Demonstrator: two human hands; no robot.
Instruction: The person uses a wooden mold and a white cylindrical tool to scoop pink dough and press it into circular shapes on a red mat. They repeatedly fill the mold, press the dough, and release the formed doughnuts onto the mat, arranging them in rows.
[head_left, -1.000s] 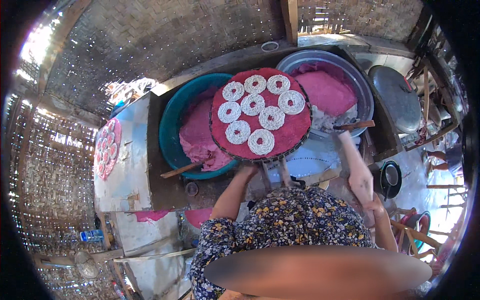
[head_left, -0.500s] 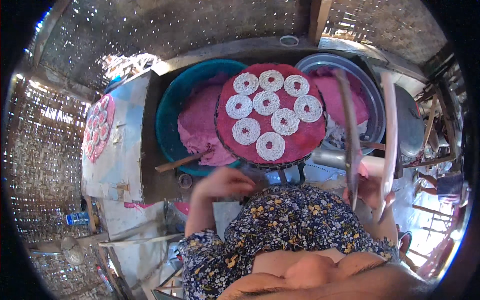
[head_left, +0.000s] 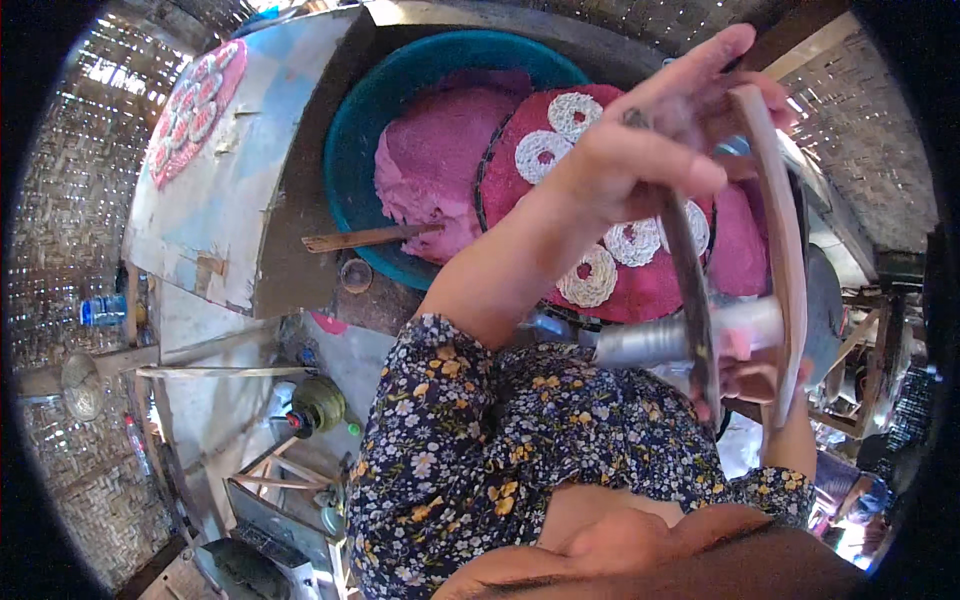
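My right hand (head_left: 752,382) grips the lower end of a hand press with two long wooden bars (head_left: 778,230) and a metal cylinder (head_left: 645,345) between and beside them. Something pink shows at the cylinder between the bars. At the upper end, my left hand (head_left: 655,150) reaches across with its fingers spread and thumb out, close to the bars; whether it touches them is unclear. Behind lies a round red-pink mat (head_left: 640,293) bearing several white rings of piped strands (head_left: 586,277), partly hidden by my left arm.
A teal basin (head_left: 345,215) of pink dough (head_left: 430,130), with a wooden stick (head_left: 365,238) in it, stands left of the mat. A painted board (head_left: 270,110) carries more rings at far left. A small cup (head_left: 356,275) sits near the basin, and a greenish jug (head_left: 320,402) below.
My left hand has risen from near my lap to the upper end of the press. The press has turned, showing its cylinder more. The view has shifted, so the basin and mat sit higher.
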